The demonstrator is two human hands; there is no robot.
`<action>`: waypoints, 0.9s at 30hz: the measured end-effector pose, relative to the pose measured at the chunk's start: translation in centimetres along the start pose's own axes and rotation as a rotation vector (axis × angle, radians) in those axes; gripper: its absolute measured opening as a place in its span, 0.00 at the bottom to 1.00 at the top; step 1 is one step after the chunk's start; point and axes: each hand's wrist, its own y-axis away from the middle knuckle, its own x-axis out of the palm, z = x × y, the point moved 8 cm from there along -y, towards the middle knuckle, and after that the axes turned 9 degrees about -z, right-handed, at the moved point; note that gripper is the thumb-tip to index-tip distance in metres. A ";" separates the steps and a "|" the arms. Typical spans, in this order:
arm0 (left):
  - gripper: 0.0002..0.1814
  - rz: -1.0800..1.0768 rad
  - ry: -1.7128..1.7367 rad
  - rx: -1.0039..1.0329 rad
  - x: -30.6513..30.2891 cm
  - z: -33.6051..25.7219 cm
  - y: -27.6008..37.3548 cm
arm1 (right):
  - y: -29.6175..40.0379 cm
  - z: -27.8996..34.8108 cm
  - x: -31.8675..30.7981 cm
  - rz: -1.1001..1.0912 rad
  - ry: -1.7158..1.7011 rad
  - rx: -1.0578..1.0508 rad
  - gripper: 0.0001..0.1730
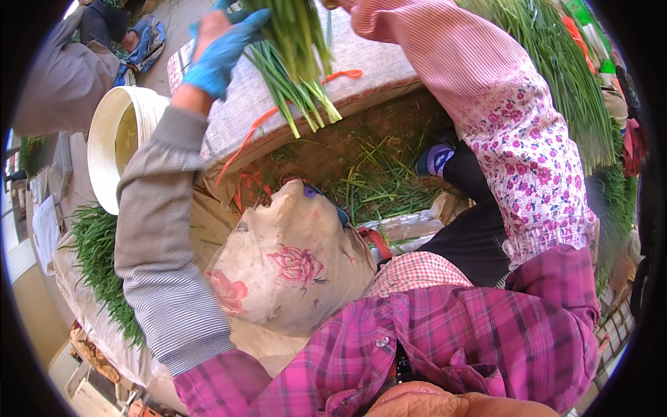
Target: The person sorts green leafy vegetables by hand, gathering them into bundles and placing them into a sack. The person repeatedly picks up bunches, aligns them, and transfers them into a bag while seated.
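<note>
My left hand, in a torn blue glove, is raised at the top of the head view, fingers spread against the side of a bunch of long green leafy stalks. Whether it grips them is unclear. My right hand is almost wholly cut off by the top edge, right of the bunch; its fingers are hidden. Beneath the bunch, more green stalks with pale cut ends lie on a pale, fabric-like covered surface. An orange-red ribbon runs under them and hangs over the edge.
A white plastic bucket stands left of the work surface. Large piles of green stalks lie at the right and at the left. Loose leaves litter the ground near my feet. Another person's sleeve shows at the upper left.
</note>
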 end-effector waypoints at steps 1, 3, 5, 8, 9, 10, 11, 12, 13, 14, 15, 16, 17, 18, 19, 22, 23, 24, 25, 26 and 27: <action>0.20 -0.106 0.040 -0.098 -1.0 -1.6 2.5 | 1.5 -2.0 3.8 0.126 -0.127 0.237 0.16; 0.23 -0.195 0.099 -0.271 -4.5 0.4 6.7 | 3.4 -1.7 4.2 -0.174 0.275 -0.152 0.34; 0.25 -0.214 0.098 -0.382 -6.2 3.0 9.9 | 3.0 -7.9 6.6 -0.154 0.133 0.061 0.66; 0.23 -0.151 0.153 -0.512 -4.9 9.8 11.9 | 1.9 -13.7 5.5 -0.306 0.767 -0.191 0.63; 0.21 -0.144 0.105 -0.563 -3.9 11.4 12.7 | 1.9 -15.5 5.6 -0.326 0.901 -0.336 0.61; 0.20 -0.119 0.007 -0.517 -3.6 13.2 12.7 | 3.2 -15.5 6.0 -0.283 1.043 -0.458 0.58; 0.21 -0.113 -0.096 -0.470 -4.5 14.6 12.6 | 4.6 -15.1 6.4 -0.270 1.056 -0.687 0.55; 0.22 -0.093 -0.186 -0.410 -4.4 15.4 11.7 | 4.5 -14.9 5.8 -0.332 1.060 -0.758 0.53; 0.24 -0.070 -0.279 -0.344 -3.9 15.0 11.2 | 4.4 -14.6 5.1 -0.398 1.060 -0.831 0.51; 0.29 -0.128 -0.236 -0.341 -4.1 15.0 11.0 | 3.8 -14.7 4.9 -0.322 1.063 -0.876 0.50; 0.31 -0.125 -0.273 -0.401 -3.8 14.8 11.0 | 3.8 -14.4 4.5 -0.305 1.092 -0.850 0.43; 0.33 -0.126 -0.316 -0.456 -3.7 13.9 11.1 | 5.2 -12.6 4.3 -0.499 1.187 -1.093 0.34; 0.34 -0.127 -0.360 -0.511 -3.5 13.4 11.3 | 6.0 -11.6 4.2 -0.571 1.283 -1.238 0.33; 0.34 -0.181 -0.256 -0.388 -3.7 12.3 11.4 | 7.0 -10.6 4.7 -0.657 1.360 -1.387 0.33; 0.32 -0.241 -0.154 -0.468 -4.2 13.4 12.1 | 6.8 -9.7 4.6 -0.456 1.252 -1.264 0.33; 0.18 -0.330 0.174 -0.581 -3.6 15.6 12.6 | 8.7 -8.8 4.5 -0.035 0.966 -1.057 0.28; 0.16 -0.296 0.084 -0.555 -3.3 15.7 12.2 | 10.3 -9.5 4.6 0.002 1.071 -1.076 0.28; 0.14 -0.262 -0.007 -0.527 -3.2 15.9 11.5 | 11.2 -10.8 4.8 0.049 1.208 -1.031 0.29; 0.11 -0.228 -0.098 -0.495 -3.2 16.2 10.9 | 12.0 -12.7 4.8 0.097 1.344 -0.981 0.30; 0.08 -0.208 0.017 -0.445 -2.7 16.3 10.9 | 13.1 -14.4 4.3 0.039 1.303 -1.046 0.31; 0.07 -0.171 0.002 -0.462 -2.9 16.7 11.7 | 13.3 -15.5 3.9 -0.013 1.282 -1.109 0.32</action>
